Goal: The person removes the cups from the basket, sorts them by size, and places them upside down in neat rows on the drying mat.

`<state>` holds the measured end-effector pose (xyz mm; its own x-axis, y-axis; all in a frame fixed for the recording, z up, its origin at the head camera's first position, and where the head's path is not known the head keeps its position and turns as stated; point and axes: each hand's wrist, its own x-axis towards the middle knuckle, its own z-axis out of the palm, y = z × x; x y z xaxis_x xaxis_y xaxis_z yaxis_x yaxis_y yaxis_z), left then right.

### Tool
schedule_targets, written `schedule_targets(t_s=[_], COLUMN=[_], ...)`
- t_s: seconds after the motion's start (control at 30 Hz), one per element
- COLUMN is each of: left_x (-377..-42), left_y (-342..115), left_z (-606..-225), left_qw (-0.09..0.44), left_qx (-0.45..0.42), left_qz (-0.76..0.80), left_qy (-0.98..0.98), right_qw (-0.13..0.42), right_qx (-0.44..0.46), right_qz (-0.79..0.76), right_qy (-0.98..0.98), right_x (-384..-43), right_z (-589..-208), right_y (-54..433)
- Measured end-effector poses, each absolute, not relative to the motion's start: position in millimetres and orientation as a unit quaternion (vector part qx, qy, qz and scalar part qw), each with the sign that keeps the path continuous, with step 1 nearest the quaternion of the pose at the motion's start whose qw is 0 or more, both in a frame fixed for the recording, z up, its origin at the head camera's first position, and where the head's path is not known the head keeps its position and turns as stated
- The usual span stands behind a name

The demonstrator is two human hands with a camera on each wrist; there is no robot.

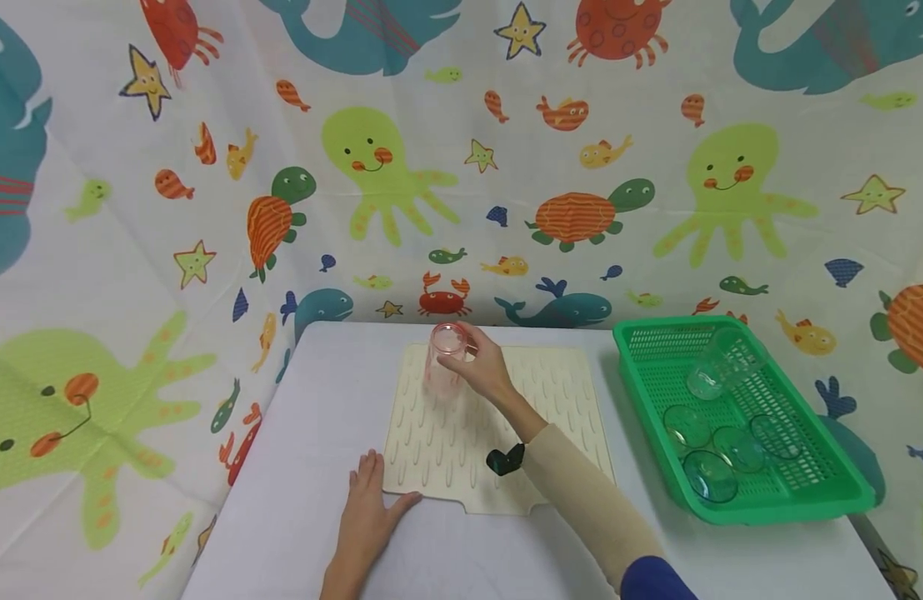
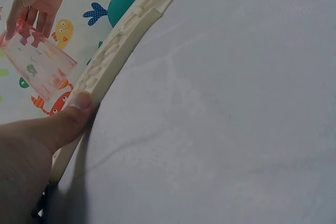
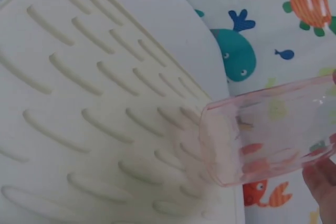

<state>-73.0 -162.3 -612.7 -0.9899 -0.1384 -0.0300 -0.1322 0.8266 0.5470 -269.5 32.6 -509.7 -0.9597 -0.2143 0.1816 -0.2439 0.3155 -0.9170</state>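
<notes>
My right hand (image 1: 482,362) grips a clear pink drinking glass (image 1: 443,367) near its upper end, thumb on one side and fingers on the other. The glass is upside down, its wide mouth toward the far left part of a cream ridged drying mat (image 1: 499,433). In the right wrist view, the rim of the pink glass (image 3: 226,145) is right at the ridged surface. My left hand (image 1: 367,517) rests at the mat's near left corner with fingers extended. In the left wrist view, the left thumb (image 2: 73,116) lies on the mat's raised edge.
Right of the mat stands a green plastic basket (image 1: 660,467) holding clear glasses (image 1: 707,379) and several round glass pieces (image 1: 710,475). All stand on a white table (image 1: 334,392). A curtain with sea animals (image 1: 446,208) hangs behind and to the left.
</notes>
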Motion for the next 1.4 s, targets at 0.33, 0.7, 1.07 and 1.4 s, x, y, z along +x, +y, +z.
schedule_targets(t_s=[0.33, 0.7, 1.07, 1.4], left_x=[-73.3, -75.1, -76.3, -76.3], left_y=[-163.7, -165.9, -168.0, -168.2], left_z=[-613.9, -612.4, -611.7, -612.1], left_qw=[0.009, 0.009, 0.003, 0.006], left_qx=[0.074, 0.076, 0.083, 0.083], left_qz=[-0.305, -0.317, -0.333, -0.333], left_qy=[-0.949, -0.945, -0.939, -0.939], right_qw=[0.018, 0.009, -0.002, -0.029], right_qx=[0.134, 0.132, 0.137, 0.134], right_qz=[0.581, 0.569, 0.53, 0.495], right_qy=[-0.803, -0.812, -0.837, -0.858], right_x=[-281.1, -288.0, -294.7, -297.1], right_z=[-523.4, -525.3, -524.8, -514.4], right_y=[20.0, 7.4, -0.1, -0.2])
